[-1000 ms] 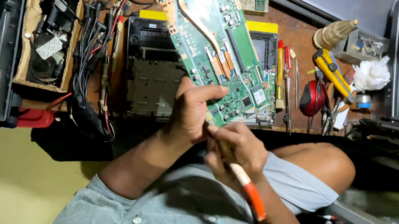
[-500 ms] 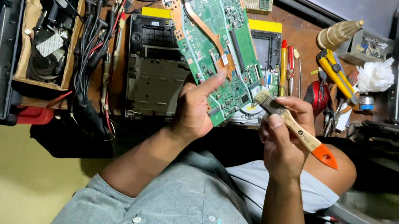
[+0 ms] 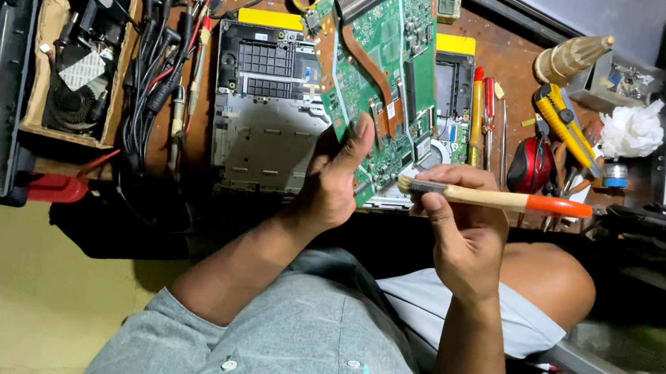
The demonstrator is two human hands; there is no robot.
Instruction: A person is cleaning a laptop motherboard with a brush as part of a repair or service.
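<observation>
Motherboard is being held tilted by the left hand; the right hand is gripping a brush at its lower edge; dusting seems underway, unfinished.

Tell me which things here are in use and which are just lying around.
In use: green circuit board in the left hand; brush in the right hand.
Lying about: yellow utility knife, crumpled tissue, tangle of cables, box of parts.

Head view: looks steeply down, close over the workbench edge.
Lap: fills the lower frame.
Right side: perhaps too dim.
</observation>
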